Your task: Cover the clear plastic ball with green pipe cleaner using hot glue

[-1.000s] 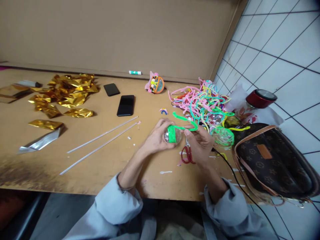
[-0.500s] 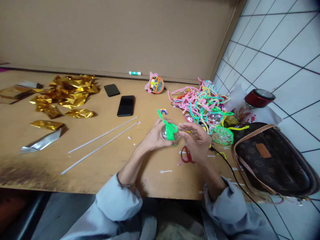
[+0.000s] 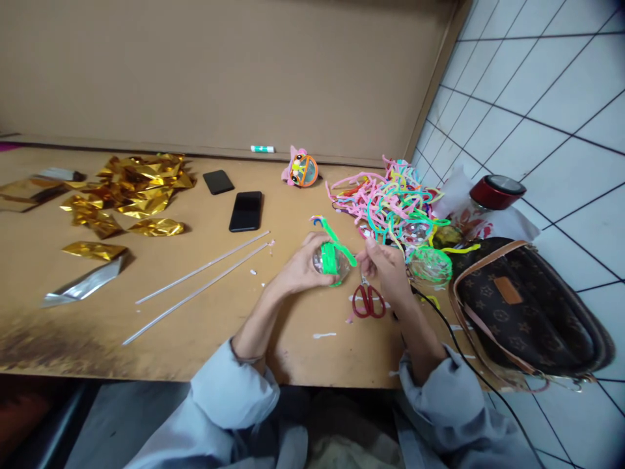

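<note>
My left hand (image 3: pixel 303 268) is wrapped round a small clear plastic ball (image 3: pixel 344 268) above the table. A bright green pipe cleaner (image 3: pixel 330 259) is wound about the ball in a band, and a loose length sticks out diagonally over its top. My right hand (image 3: pixel 388 268) is closed in a pinch at the lower right end of that loose length; the fingertips partly hide the contact. Red-handled scissors (image 3: pixel 368 302) lie on the table just below my right hand, with their blades mostly covered by it.
A tangle of coloured pipe cleaners (image 3: pixel 375 202) and a green-wrapped clear ball (image 3: pixel 430 264) lie at right, beside a brown handbag (image 3: pixel 541 312) and a red-lidded jar (image 3: pixel 498 192). Leftward are two phones (image 3: pixel 246 211), thin white sticks (image 3: pixel 195 268) and crumpled gold foil (image 3: pixel 141 185). A decorated ball (image 3: pixel 303 168) stands behind.
The green pipe cleaner's loose part, looped before, now stretches out straighter toward my right hand. My right fingers have closed from a looser pose, and more of the scissors shows.
</note>
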Demonstrator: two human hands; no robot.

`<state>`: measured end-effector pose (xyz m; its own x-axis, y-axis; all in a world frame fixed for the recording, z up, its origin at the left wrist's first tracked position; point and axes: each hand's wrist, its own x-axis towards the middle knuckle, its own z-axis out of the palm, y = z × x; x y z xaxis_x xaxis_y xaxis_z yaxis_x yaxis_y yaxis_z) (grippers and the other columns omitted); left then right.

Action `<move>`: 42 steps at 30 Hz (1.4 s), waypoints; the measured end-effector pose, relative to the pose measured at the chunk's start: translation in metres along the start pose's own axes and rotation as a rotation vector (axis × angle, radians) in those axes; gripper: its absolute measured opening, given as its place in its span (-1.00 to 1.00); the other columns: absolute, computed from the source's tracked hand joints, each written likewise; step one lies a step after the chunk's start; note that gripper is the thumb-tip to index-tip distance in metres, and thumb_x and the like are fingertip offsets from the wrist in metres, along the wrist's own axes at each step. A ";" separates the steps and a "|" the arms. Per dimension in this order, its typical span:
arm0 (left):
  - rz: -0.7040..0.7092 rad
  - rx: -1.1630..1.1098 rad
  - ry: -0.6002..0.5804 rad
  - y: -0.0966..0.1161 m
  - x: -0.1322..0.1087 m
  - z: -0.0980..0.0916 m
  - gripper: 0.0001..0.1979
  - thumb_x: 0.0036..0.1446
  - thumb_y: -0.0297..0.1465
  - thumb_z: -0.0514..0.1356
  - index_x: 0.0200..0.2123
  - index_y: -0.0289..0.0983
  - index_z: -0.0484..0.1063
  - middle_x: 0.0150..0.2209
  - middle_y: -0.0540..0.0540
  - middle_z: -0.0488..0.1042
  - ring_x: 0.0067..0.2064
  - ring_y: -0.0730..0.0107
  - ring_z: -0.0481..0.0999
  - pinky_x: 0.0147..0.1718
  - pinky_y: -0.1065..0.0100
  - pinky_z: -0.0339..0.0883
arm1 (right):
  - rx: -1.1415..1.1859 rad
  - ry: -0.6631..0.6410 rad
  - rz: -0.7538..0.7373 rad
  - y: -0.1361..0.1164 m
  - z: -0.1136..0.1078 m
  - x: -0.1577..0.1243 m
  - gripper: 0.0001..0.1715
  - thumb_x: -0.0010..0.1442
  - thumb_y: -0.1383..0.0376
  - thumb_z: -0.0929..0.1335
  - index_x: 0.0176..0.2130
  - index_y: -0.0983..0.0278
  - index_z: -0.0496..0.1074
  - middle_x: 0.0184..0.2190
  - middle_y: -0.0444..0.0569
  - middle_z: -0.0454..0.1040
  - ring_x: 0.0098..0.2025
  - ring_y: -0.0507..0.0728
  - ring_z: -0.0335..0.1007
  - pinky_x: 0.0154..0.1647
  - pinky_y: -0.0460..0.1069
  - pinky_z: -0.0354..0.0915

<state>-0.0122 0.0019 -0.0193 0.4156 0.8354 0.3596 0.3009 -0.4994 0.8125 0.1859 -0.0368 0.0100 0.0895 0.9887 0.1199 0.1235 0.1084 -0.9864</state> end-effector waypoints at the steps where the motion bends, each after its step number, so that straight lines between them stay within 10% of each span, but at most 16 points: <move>1: 0.007 0.011 -0.005 0.002 0.000 0.000 -0.38 -0.23 -0.38 0.41 -0.02 -0.23 0.37 0.04 -0.17 0.36 0.11 0.01 0.41 0.14 0.01 0.31 | 0.016 -0.065 0.113 -0.001 0.001 -0.003 -0.23 0.09 -0.31 0.28 -0.60 0.31 0.46 -0.75 -0.14 0.30 -0.70 -0.05 0.17 -0.66 -0.12 0.11; 9: 0.095 0.067 -0.058 0.008 -0.001 0.001 -0.37 -0.19 -0.32 0.44 0.00 -0.22 0.36 0.03 -0.19 0.36 0.13 0.02 0.40 0.17 0.02 0.31 | 0.130 -0.382 0.442 -0.019 0.012 -0.022 -0.40 -0.07 -0.17 0.40 -0.59 0.33 0.48 -0.77 -0.18 0.30 -0.79 -0.08 0.11 -0.77 -0.14 0.00; 18: 0.091 0.069 -0.047 0.010 -0.002 0.000 -0.43 -0.04 -0.17 0.39 0.01 -0.25 0.36 0.03 -0.23 0.35 0.12 0.04 0.41 0.15 0.07 0.32 | 0.152 -0.610 0.310 -0.013 0.006 -0.038 -0.49 0.18 -0.02 0.36 -0.09 0.29 0.59 -0.28 0.04 0.62 -0.42 -0.01 0.45 -0.58 -0.18 0.17; 37: 0.051 0.078 -0.024 0.007 -0.001 -0.001 -0.38 -0.17 -0.32 0.41 0.01 -0.19 0.33 0.03 -0.16 0.34 0.13 0.03 0.39 0.16 0.02 0.31 | 0.417 -0.673 0.184 -0.036 0.013 -0.068 -0.53 0.24 0.00 0.37 -0.12 0.33 0.56 -0.34 0.02 0.62 -0.38 0.03 0.46 -0.31 -0.03 0.32; 42: 0.044 0.102 -0.006 0.004 -0.001 -0.002 -0.37 -0.17 -0.29 0.44 0.01 -0.21 0.35 0.03 -0.17 0.34 0.13 0.02 0.39 0.15 0.04 0.33 | 0.645 -0.570 0.409 -0.039 0.023 -0.085 -0.54 0.17 0.05 0.44 -0.08 0.31 0.40 -0.69 -0.34 0.23 -0.65 -0.07 0.15 -0.52 -0.12 0.15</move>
<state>-0.0132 -0.0003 -0.0155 0.4353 0.8109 0.3910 0.3677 -0.5566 0.7450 0.1503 -0.1231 0.0352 -0.5117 0.8455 -0.1527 -0.3952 -0.3895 -0.8319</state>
